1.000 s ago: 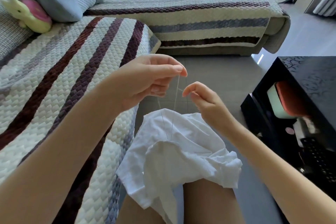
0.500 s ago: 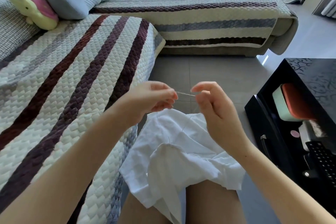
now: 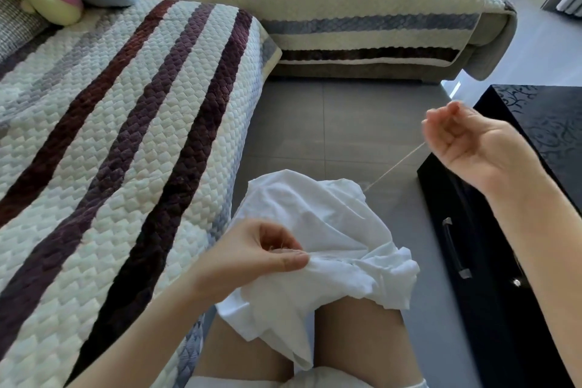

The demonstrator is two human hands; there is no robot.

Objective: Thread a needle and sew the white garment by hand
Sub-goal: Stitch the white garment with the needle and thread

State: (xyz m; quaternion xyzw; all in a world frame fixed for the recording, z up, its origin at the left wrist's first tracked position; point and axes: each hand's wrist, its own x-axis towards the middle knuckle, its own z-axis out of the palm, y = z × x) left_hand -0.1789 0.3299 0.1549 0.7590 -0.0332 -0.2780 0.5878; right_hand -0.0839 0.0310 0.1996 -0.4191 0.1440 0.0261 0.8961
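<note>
The white garment (image 3: pixel 318 230) lies crumpled over my knees. My left hand (image 3: pixel 255 257) pinches a fold of it between thumb and fingers near the cloth's middle. A thin pale thread (image 3: pixel 393 167) runs taut from the garment's upper right edge up to my right hand (image 3: pixel 472 148), which is raised to the right with its fingers curled round the thread's end. The needle itself is too small to make out.
A striped quilted sofa (image 3: pixel 126 135) fills the left and back. A black low cabinet (image 3: pixel 535 230) with a handle stands close on the right, under my right arm. Grey tiled floor (image 3: pixel 330 123) lies between. Plush toys and cushions sit at the sofa's far left.
My right hand has pulled away up and to the right, drawing the thread taut. My left hand has dropped from the thread down onto the garment and pinched it.
</note>
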